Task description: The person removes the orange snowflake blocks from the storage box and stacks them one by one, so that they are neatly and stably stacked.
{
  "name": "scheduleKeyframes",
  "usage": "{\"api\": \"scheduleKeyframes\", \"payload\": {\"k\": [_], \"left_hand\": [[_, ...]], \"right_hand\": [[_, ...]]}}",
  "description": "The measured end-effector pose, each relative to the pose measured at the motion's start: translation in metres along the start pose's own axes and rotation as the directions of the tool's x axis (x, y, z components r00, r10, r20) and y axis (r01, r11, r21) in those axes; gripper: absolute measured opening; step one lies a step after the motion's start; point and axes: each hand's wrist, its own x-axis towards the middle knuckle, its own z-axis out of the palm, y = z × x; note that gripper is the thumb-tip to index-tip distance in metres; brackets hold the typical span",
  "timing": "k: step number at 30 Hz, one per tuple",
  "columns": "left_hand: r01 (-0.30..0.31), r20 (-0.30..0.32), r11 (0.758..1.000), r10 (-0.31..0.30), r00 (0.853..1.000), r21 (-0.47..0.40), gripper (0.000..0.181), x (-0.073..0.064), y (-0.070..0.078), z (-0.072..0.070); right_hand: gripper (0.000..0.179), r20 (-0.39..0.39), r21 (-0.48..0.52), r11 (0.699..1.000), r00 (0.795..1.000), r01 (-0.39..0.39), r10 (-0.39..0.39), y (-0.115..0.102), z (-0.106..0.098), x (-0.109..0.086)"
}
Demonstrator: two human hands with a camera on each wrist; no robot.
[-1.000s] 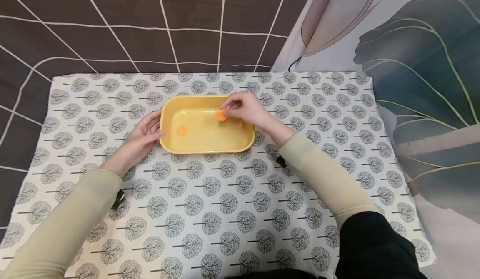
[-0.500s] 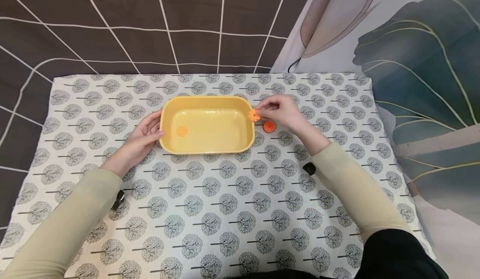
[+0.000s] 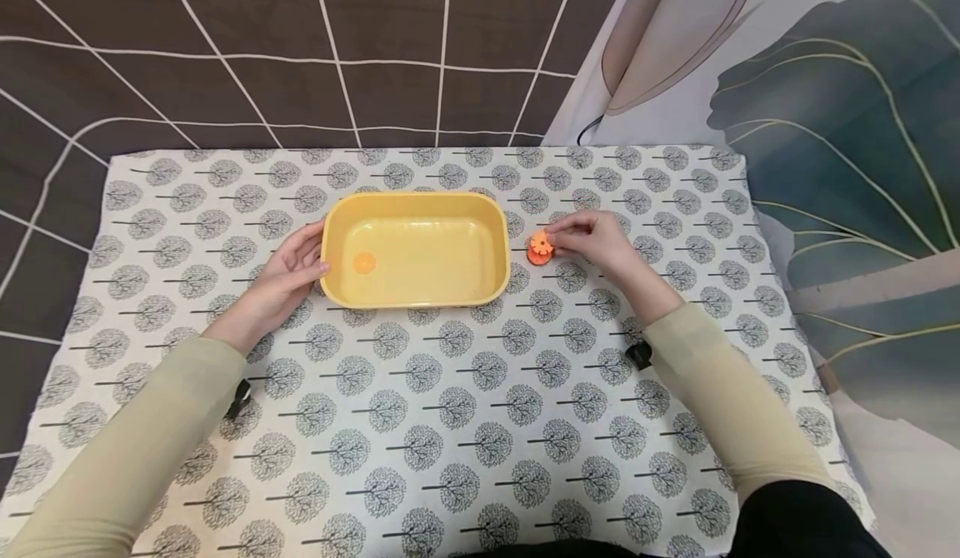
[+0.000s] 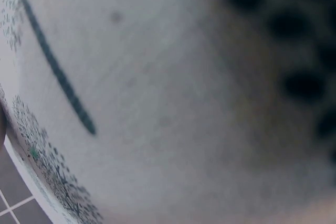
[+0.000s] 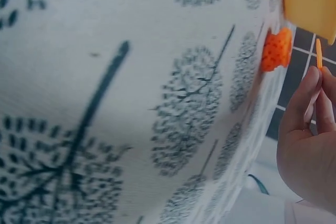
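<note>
My right hand [image 3: 600, 240] pinches a thin orange flower-shaped piece [image 3: 542, 242] between thumb and fingers, right of the yellow tub. In the right wrist view this piece [image 5: 318, 53] shows edge-on above the fingertips. Below it on the cloth lies a thicker, red-orange round piece [image 3: 540, 256], which it partly overlaps in the head view. The right wrist view shows the thicker piece [image 5: 276, 50] with dark spots. My left hand [image 3: 288, 271] rests against the left end of the yellow tub [image 3: 417, 298], thumb at the rim. A flat orange disc [image 3: 364, 263] lies inside.
A white cloth [image 3: 420, 450] printed with dark trees covers the table. Behind its far edge hangs a dark gridded curtain [image 3: 262, 83]; a leaf-patterned curtain [image 3: 847, 166] hangs at the right. The left wrist view shows mostly blurred cloth [image 4: 157, 103].
My right hand has moved out of the tub to the right with the orange flower-shaped piece, now over the red-orange piece. My left hand has stayed at the tub.
</note>
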Motion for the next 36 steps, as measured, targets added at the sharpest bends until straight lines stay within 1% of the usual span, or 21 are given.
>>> {"api": "scheduleKeyframes", "payload": {"k": [6,13,16,20,22,31,36], "left_hand": [[-0.004,0.003,1.0,0.004,1.0,-0.004,0.073,0.0,0.0,0.0],[-0.013,0.009,1.0,0.013,1.0,0.003,0.072,0.0,0.0,0.0],[-0.014,0.011,1.0,0.014,1.0,0.001,0.072,-0.001,0.0,0.0],[-0.012,0.01,1.0,0.012,1.0,0.003,0.072,-0.001,0.0,0.0],[-0.012,0.01,1.0,0.012,1.0,0.004,0.072,-0.001,0.0,0.0],[-0.01,0.009,1.0,0.011,1.0,-0.019,0.07,0.0,-0.001,-0.001],[-0.016,0.009,1.0,0.016,1.0,-0.025,0.07,0.0,-0.001,-0.001]], "right_hand": [[0.026,0.012,0.095,0.994,0.999,-0.052,0.051,0.009,0.0,0.001],[0.016,0.023,0.149,0.986,0.997,-0.071,0.068,0.014,0.003,0.005],[0.018,0.023,0.138,0.988,0.998,-0.064,0.062,0.016,0.004,0.006],[0.031,0.023,0.105,0.993,0.998,-0.055,0.053,0.018,0.005,0.006],[0.034,0.025,0.099,0.994,0.998,-0.054,0.052,0.019,0.005,0.007],[0.032,0.023,0.099,0.994,0.999,-0.043,0.041,0.022,0.007,0.009],[0.034,0.015,0.074,0.995,0.998,-0.061,0.06,0.022,0.006,0.009]]}}
